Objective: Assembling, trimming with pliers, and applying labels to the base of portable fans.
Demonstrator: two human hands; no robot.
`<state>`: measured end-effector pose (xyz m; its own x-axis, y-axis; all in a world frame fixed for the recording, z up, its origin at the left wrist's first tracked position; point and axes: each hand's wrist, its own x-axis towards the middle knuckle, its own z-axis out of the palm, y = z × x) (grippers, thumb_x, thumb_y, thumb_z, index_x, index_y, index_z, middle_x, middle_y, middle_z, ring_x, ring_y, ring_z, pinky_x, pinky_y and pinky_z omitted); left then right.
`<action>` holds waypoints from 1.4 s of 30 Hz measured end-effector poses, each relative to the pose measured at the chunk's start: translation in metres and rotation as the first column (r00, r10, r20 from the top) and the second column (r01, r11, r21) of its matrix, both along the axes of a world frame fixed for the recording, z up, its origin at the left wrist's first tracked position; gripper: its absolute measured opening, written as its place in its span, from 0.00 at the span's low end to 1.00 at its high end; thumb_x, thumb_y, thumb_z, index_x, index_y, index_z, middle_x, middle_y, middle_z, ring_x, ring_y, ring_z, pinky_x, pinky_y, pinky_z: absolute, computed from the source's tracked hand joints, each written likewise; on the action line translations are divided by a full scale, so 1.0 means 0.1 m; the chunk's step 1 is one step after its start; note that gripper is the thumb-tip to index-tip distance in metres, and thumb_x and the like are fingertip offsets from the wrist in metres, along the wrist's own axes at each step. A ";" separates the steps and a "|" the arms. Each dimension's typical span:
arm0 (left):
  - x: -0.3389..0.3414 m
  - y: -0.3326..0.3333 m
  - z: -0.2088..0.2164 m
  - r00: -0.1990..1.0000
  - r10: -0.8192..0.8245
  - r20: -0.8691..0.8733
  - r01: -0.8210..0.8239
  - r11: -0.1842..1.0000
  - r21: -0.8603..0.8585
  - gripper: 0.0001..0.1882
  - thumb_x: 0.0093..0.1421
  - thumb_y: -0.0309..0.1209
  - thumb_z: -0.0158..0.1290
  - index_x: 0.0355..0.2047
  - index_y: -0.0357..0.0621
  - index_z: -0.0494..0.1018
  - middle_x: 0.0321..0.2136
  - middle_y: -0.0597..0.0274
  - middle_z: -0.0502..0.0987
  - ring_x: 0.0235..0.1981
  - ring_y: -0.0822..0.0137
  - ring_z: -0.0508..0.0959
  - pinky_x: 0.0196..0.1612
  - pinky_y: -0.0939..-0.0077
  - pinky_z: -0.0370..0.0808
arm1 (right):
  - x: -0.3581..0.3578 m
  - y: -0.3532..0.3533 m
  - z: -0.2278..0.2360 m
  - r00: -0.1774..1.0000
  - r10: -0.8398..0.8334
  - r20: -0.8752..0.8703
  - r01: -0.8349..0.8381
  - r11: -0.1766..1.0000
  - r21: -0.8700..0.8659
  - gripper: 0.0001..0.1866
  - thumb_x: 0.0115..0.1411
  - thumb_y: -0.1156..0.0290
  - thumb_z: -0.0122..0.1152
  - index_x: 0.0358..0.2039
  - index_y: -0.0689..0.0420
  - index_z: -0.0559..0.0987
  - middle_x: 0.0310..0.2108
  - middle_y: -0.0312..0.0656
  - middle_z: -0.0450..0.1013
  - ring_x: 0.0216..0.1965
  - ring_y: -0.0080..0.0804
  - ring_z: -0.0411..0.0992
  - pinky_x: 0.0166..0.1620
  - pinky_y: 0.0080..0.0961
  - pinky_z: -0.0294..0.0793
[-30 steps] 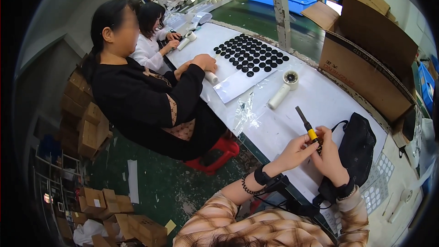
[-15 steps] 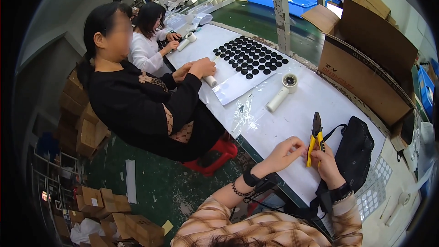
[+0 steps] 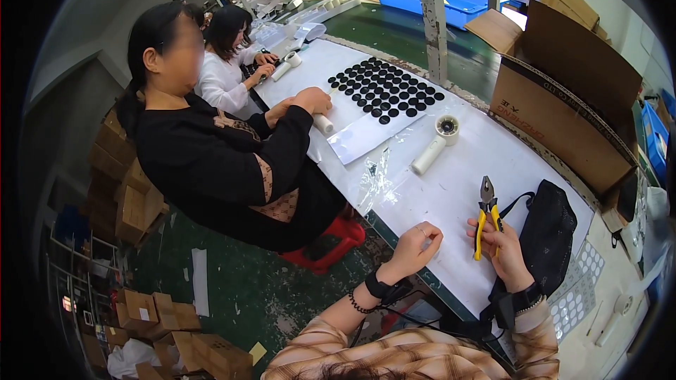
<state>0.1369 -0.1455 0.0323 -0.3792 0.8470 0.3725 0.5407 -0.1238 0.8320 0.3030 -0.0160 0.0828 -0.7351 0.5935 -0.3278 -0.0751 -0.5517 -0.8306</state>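
Left grip point(image 3: 414, 250) has drawn back from pliers point(image 3: 486, 201) in right grip point(image 3: 508, 255).

Room is found between the left hand point(image 3: 415, 250) and the pliers point(image 3: 486, 197). Rightward, passage is blocked by the black bag point(image 3: 548, 229).

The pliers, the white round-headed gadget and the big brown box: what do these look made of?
Pliers in the right hand: probably steel for the grey head, which has a dull sheen; the yellow-and-black handles could be plastic or rubber.
White gadget: likely hard plastic, smooth and evenly coloured.
Brown box: most likely cardboard, matte, with a folded-out flap.
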 end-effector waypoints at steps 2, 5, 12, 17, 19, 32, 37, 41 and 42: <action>0.00 -0.01 -0.01 1.000 0.000 -0.013 0.000 1.000 0.006 0.03 0.54 0.23 0.51 0.27 0.36 0.71 0.25 0.55 0.73 0.27 0.60 0.75 0.31 0.75 0.70 | -0.01 -0.02 0.03 1.000 0.004 0.013 -0.004 1.000 0.008 0.23 0.54 0.82 0.38 0.52 0.65 0.61 0.46 0.51 0.69 0.43 0.35 0.71 0.48 0.26 0.69; -0.01 -0.04 -0.02 0.999 -0.001 -0.038 0.002 1.000 0.018 0.02 0.54 0.23 0.51 0.27 0.36 0.71 0.25 0.54 0.73 0.27 0.58 0.75 0.31 0.74 0.70 | -0.01 -0.05 0.06 1.000 0.002 -0.018 -0.002 1.000 0.010 0.23 0.53 0.82 0.39 0.52 0.65 0.61 0.46 0.51 0.69 0.43 0.35 0.71 0.48 0.25 0.69; 0.07 0.02 0.00 0.999 -0.025 -0.040 0.026 0.999 0.028 0.02 0.53 0.22 0.51 0.26 0.36 0.70 0.24 0.54 0.73 0.26 0.58 0.74 0.31 0.73 0.70 | 0.12 0.08 0.22 0.999 0.039 0.020 -0.041 0.994 0.100 0.20 0.52 0.80 0.44 0.48 0.66 0.66 0.42 0.48 0.71 0.42 0.33 0.71 0.47 0.25 0.70; -0.07 -0.01 -0.02 0.996 0.024 -0.081 -0.023 0.999 0.024 0.02 0.53 0.21 0.50 0.25 0.35 0.70 0.23 0.54 0.72 0.25 0.61 0.74 0.31 0.75 0.70 | 0.02 0.51 0.63 0.985 0.139 0.101 -0.158 0.963 0.219 0.21 0.48 0.79 0.50 0.46 0.65 0.68 0.37 0.43 0.71 0.36 0.28 0.71 0.42 0.21 0.70; -0.10 -0.02 -0.01 0.998 0.009 -0.058 -0.008 1.000 0.019 0.02 0.53 0.22 0.50 0.25 0.35 0.70 0.23 0.55 0.72 0.25 0.62 0.74 0.31 0.75 0.70 | -0.07 0.74 0.82 0.950 0.150 0.274 -0.257 0.873 0.414 0.24 0.47 0.77 0.51 0.49 0.62 0.67 0.37 0.41 0.70 0.34 0.25 0.70 0.41 0.20 0.70; -0.01 0.01 -0.06 0.999 0.001 -0.046 -0.001 1.000 -0.004 0.03 0.55 0.23 0.51 0.26 0.35 0.71 0.23 0.56 0.73 0.25 0.66 0.73 0.31 0.78 0.70 | -1.00 1.69 0.00 0.617 -0.526 0.586 -0.597 0.174 0.783 0.33 0.48 0.66 0.57 0.56 0.58 0.62 0.46 0.54 0.62 0.49 0.51 0.62 0.51 0.40 0.65; 0.00 0.01 -0.02 0.999 0.008 -0.049 -0.009 1.000 -0.007 0.03 0.55 0.23 0.50 0.26 0.35 0.71 0.22 0.56 0.73 0.25 0.66 0.73 0.31 0.78 0.70 | -1.22 1.79 -0.16 0.602 -0.583 0.545 -0.573 0.160 0.804 0.32 0.50 0.62 0.58 0.55 0.58 0.62 0.48 0.53 0.61 0.51 0.50 0.61 0.51 0.43 0.65; 0.03 0.09 -0.03 0.999 -0.007 -0.034 0.007 1.000 -0.003 0.02 0.53 0.22 0.51 0.25 0.36 0.71 0.23 0.53 0.73 0.25 0.58 0.74 0.29 0.74 0.70 | -1.16 1.90 -0.28 0.647 -0.586 0.487 -0.541 0.097 0.835 0.31 0.50 0.62 0.57 0.54 0.59 0.63 0.47 0.53 0.62 0.51 0.50 0.61 0.50 0.44 0.65; 0.01 0.09 -0.01 0.999 -0.002 -0.039 0.001 1.000 -0.007 0.02 0.53 0.22 0.51 0.25 0.36 0.71 0.23 0.53 0.73 0.25 0.58 0.74 0.28 0.74 0.70 | -1.15 1.90 -0.31 0.671 -0.583 0.457 -0.527 0.059 0.848 0.31 0.50 0.62 0.57 0.54 0.59 0.63 0.47 0.53 0.62 0.51 0.50 0.61 0.50 0.44 0.64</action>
